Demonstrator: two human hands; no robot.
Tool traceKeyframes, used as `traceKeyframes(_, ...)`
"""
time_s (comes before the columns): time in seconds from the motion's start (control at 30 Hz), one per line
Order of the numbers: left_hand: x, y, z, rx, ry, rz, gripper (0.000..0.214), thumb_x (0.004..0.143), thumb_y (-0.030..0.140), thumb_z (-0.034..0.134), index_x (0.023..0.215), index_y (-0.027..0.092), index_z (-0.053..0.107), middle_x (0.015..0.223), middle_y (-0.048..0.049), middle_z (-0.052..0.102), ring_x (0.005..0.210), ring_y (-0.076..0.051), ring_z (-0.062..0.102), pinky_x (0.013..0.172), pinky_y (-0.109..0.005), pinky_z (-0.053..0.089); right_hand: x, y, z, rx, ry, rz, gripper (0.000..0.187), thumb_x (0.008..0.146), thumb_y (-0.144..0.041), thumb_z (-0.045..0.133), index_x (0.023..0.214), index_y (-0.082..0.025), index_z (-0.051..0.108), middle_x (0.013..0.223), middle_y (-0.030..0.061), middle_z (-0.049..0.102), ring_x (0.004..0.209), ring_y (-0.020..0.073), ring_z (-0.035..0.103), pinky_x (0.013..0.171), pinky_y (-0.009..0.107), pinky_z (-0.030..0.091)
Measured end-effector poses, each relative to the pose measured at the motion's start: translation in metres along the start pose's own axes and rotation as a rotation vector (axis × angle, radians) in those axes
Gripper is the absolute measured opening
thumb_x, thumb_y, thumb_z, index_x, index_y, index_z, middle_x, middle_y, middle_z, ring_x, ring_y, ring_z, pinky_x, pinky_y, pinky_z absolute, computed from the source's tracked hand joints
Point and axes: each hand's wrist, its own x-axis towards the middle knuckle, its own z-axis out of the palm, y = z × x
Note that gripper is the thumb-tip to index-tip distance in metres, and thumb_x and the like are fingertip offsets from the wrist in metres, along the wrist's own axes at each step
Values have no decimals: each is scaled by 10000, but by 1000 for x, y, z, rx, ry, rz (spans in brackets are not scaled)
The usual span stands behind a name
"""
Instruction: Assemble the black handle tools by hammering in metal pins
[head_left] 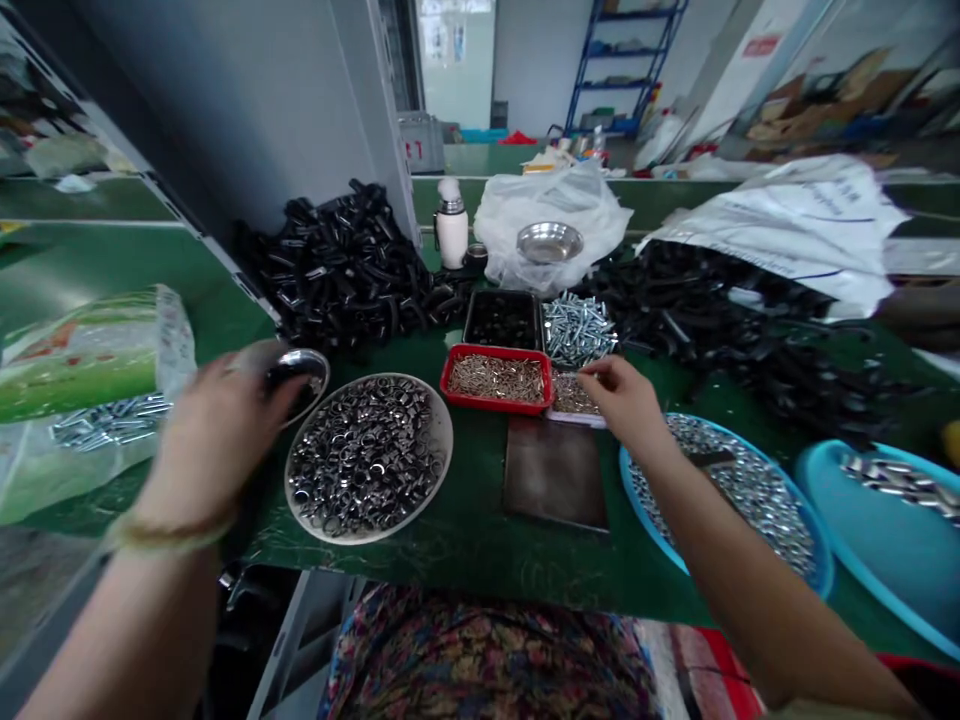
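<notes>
My left hand point(214, 430), smeared by motion, is at the near left side of a small metal bowl point(321, 375) with dark contents. Its fingertips overlap the bowl's edge, and whether they hold anything is unclear. Right of that bowl, a round pale tray point(448, 440) bears many shiny metal rings. My right hand point(628, 398) is closed in a pinch over a shallow container of small metal pieces point(574, 395); what the fingertips hold is too small to make out. Beside it are a red tray point(495, 405) of small fasteners and a pile of silver bolts point(577, 330).
A dark square plate point(555, 475) lies in front of the red tray. Blue basins point(821, 570) with metal parts stand at right. Black curved parts are heaped at back left point(345, 265) and right point(720, 310). A white flask point(451, 235) stands beside a grey post point(300, 100).
</notes>
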Motion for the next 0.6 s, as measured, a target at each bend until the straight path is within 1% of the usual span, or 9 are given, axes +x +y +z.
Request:
traceKeyframes(0.03, 28, 45, 10, -32, -19, 92, 426, 931, 453, 409, 1298, 256, 501, 1144, -36, 679, 1099, -247, 603, 1012, -398, 418, -19, -11, 2, 54, -9, -4, 157, 782, -335, 610, 847, -195, 632, 731, 12, 634, 655, 158, 564, 629, 280, 444)
traceKeyframes(0.07, 56, 89, 24, -96, -143, 204, 400, 938, 413, 423, 1273, 221, 527, 1211, -61, 650, 1113, -229, 600, 1008, -362, 422, -37, -21, 4, 86, -8, 0, 150, 786, -332, 609, 849, -198, 635, 744, 14, 638, 668, 161, 572, 630, 280, 450)
traceKeyframes(0.13, 108, 165, 62, -131, -258, 277, 304, 924, 384, 482, 1120, 206, 630, 1121, -55, 690, 1054, -196, 631, 945, -299, 461, -72, -34, 6, 116, 3, 27, 134, 799, -319, 602, 856, -204, 641, 745, 15, 639, 667, 164, 583, 617, 277, 463)
traceKeyframes(0.17, 128, 194, 82, -136, -288, 282, 277, 905, 353, 528, 1088, 181, 644, 1098, -78, 694, 1053, -202, 632, 931, -300, 468, -87, -37, 5, 112, 20, 44, 126, 805, -313, 600, 857, -208, 645, 734, 14, 636, 652, 165, 581, 602, 277, 467)
traceKeyframes(0.23, 156, 231, 119, -142, -349, 276, 248, 863, 293, 610, 1044, 130, 656, 1071, -122, 692, 1041, -223, 637, 921, -336, 479, -113, -34, -1, 97, 62, 60, 112, 813, -308, 603, 863, -223, 655, 729, 15, 633, 638, 172, 584, 584, 285, 482)
traceKeyframes(0.3, 170, 245, 145, -157, -393, 260, 256, 869, 294, 618, 1044, 111, 644, 1080, -121, 675, 1030, -224, 633, 919, -398, 491, -132, -23, -9, 100, 123, 65, 101, 816, -307, 611, 878, -249, 666, 756, 22, 640, 659, 189, 603, 587, 306, 507)
traceKeyframes(0.37, 176, 244, 158, -190, -415, 250, 250, 863, 282, 630, 1031, 97, 641, 1076, -125, 666, 1028, -231, 628, 920, -433, 489, -143, -12, -17, 125, 179, 80, 105, 821, -308, 619, 905, -274, 673, 782, 27, 650, 683, 204, 622, 594, 328, 529)
traceKeyframes(0.5, 171, 236, 153, -322, -359, 254, 284, 802, 160, 659, 1067, 59, 632, 1080, -196, 667, 1094, -272, 603, 975, -394, 436, -139, -3, -23, 164, 225, 83, 139, 841, -294, 619, 969, -283, 673, 822, 32, 664, 697, 205, 637, 613, 346, 545)
traceKeyframes(0.6, 133, 237, 143, -512, -318, 276, 317, 885, 224, 556, 1174, 98, 587, 1163, -147, 650, 1063, -204, 613, 966, -330, 453, -123, -12, -16, 143, 252, -12, 145, 846, -269, 621, 985, -263, 663, 841, 32, 677, 703, 188, 638, 641, 336, 544)
